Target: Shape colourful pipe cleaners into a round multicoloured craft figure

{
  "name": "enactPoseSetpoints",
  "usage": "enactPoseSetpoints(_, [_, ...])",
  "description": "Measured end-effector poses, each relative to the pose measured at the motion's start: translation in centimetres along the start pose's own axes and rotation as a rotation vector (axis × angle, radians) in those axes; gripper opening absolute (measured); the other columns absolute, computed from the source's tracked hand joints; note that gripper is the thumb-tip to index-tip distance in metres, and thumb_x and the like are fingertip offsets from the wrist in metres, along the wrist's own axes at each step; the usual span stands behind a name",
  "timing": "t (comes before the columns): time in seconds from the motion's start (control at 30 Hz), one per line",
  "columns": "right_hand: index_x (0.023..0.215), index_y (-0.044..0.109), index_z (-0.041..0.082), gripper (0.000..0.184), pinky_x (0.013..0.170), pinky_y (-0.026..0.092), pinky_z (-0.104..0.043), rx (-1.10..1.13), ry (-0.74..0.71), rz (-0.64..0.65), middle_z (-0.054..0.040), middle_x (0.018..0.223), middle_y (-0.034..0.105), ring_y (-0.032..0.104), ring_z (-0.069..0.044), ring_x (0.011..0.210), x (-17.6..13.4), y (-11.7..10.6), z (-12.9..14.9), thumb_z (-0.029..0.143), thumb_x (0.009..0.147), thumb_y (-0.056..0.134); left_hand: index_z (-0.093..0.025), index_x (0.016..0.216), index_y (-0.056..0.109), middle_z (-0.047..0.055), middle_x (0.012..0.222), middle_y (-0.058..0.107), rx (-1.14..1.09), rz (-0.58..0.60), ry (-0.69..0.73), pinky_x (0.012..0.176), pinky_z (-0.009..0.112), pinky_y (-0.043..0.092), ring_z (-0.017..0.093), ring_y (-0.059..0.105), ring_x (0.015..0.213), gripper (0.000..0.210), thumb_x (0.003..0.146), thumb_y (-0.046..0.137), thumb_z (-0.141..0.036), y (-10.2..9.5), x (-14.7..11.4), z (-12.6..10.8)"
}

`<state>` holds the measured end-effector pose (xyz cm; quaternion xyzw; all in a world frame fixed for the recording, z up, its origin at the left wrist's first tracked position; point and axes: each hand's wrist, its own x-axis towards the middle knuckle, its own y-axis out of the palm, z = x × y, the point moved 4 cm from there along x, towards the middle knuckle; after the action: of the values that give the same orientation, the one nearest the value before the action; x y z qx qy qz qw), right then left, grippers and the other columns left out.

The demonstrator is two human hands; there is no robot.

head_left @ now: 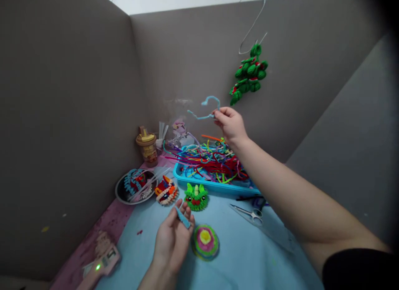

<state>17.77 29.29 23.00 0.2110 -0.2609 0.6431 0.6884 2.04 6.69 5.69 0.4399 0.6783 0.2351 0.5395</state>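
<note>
High in front of the back wall, my right hand (229,121) pinches a bent light blue pipe cleaner (204,117) between thumb and fingertips. Its two loose ends curve off to the left. Below, my left hand (174,236) is turned palm up over the table, its curled fingers holding a short light blue fuzzy piece (183,218). Close by that hand lie a round coiled piece (205,241) in green, pink and yellow, a green fuzzy creature head (196,197) and an orange and cream one (166,191).
A blue tray (215,188) of loose pipe cleaners stands behind. Scissors (249,211) lie at right. On the left are a metal bowl (120,194) of parts, a brown cup (149,150) and a pink glue gun (104,261). A green bundle (249,75) hangs from above.
</note>
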Motion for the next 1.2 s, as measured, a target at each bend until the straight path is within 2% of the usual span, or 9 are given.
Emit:
enactPoseSetpoints(0.13, [0.059,0.052,0.016,0.019,0.053,0.031,-0.023,-0.237,0.022,0.133,0.0045,0.053,0.045,0.038,-0.009,0.052,-4.2,-1.8,1.1,0.030,0.069,0.060,-0.015,0.092,0.056,0.005,0.081,0.060,0.024,0.073,0.064,0.061,0.026,0.049,0.012,0.059,0.067,0.018,0.085,0.040,-0.009,0.0,0.6,-0.7])
enactPoseSetpoints(0.33, [0.070,0.057,0.019,0.015,0.060,0.037,-0.024,-0.260,-0.011,0.281,0.0012,0.064,0.054,0.048,-0.013,0.062,-15.8,-3.2,3.6,0.031,0.078,0.052,-0.015,0.090,0.057,-0.002,0.066,0.050,0.157,0.260,0.116,0.045,0.016,0.038,0.004,0.042,0.046,0.010,0.081,0.053,-0.018,0.2,0.5,0.1])
enactPoseSetpoints(0.5, [0.077,0.060,0.022,0.013,0.071,0.040,-0.030,-0.363,-0.128,0.499,-0.0040,0.075,0.061,0.054,-0.018,0.073,-24.7,-4.7,5.4,0.026,0.082,0.048,-0.014,0.097,0.058,-0.001,0.070,0.050,0.351,0.442,0.050,0.043,0.014,0.035,0.002,0.038,0.047,0.023,0.076,0.062,-0.022,0.4,-1.7,2.5])
enactPoseSetpoints(0.63, [0.080,0.060,0.022,0.016,0.078,0.039,-0.035,-0.491,-0.178,0.665,-0.0057,0.077,0.062,0.054,-0.020,0.079,-29.3,-6.4,5.9,0.019,0.082,0.045,-0.012,0.101,0.058,-0.001,0.068,0.050,0.424,0.546,-0.008,0.041,0.013,0.030,0.001,0.034,0.045,0.029,0.077,0.062,-0.027,0.0,-3.8,4.2])
enactPoseSetpoints(0.73, [0.082,0.060,0.022,0.016,0.082,0.038,-0.037,-0.553,-0.204,0.670,-0.0062,0.081,0.062,0.054,-0.020,0.084,-31.0,-7.9,6.0,0.015,0.079,0.046,-0.009,0.094,0.060,-0.001,0.061,0.049,0.548,0.566,0.059,0.039,0.013,0.025,0.002,0.033,0.044,0.028,0.071,0.067,-0.025,-0.7,-4.4,4.9])
enactPoseSetpoints(0.9, [0.087,0.059,0.022,0.019,0.094,0.032,-0.044,-0.703,-0.144,0.577,-0.0068,0.091,0.062,0.052,-0.022,0.096,-31.8,-9.3,5.2,0.012,0.076,0.047,-0.007,0.083,0.061,0.004,0.063,0.058,0.765,0.458,0.301,0.041,0.016,0.025,0.004,0.039,0.045,0.029,0.064,0.072,-0.028,-1.6,-4.2,5.5])
enactPoseSetpoints(1.07, [0.128,0.036,0.017,0.058,0.104,0.015,-0.052,-0.630,-0.091,0.445,-0.0121,0.122,0.051,0.039,-0.025,0.119,-32.4,-8.9,5.4,0.015,0.072,0.051,-0.010,0.086,0.064,0.008,0.073,0.066,0.975,0.467,0.427,0.043,0.018,0.027,0.006,0.041,0.045,0.028,0.068,0.067,-0.031,-0.7,-5.0,7.5])
enactPoseSetpoints(1.13, [0.130,0.034,0.019,0.057,0.104,0.021,-0.049,-0.522,-0.075,0.434,-0.0110,0.119,0.054,0.045,-0.024,0.114,-32.8,-8.3,5.6,0.020,0.076,0.051,-0.012,0.085,0.065,0.006,0.071,0.065,1.088,0.512,0.469,0.045,0.019,0.030,0.007,0.042,0.046,0.024,0.070,0.065,-0.031,-0.2,-5.6,8.4])
enactPoseSetpoints(1.2, [0.124,0.043,0.022,0.043,0.094,0.036,-0.043,-0.435,-0.004,0.414,-0.0092,0.110,0.060,0.054,-0.023,0.102,-33.0,-8.1,5.3,0.022,0.081,0.046,-0.013,0.083,0.065,0.005,0.070,0.065,1.188,0.548,0.540,0.048,0.020,0.034,0.008,0.045,0.048,0.021,0.072,0.062,-0.030,0.1,-6.0,8.7])
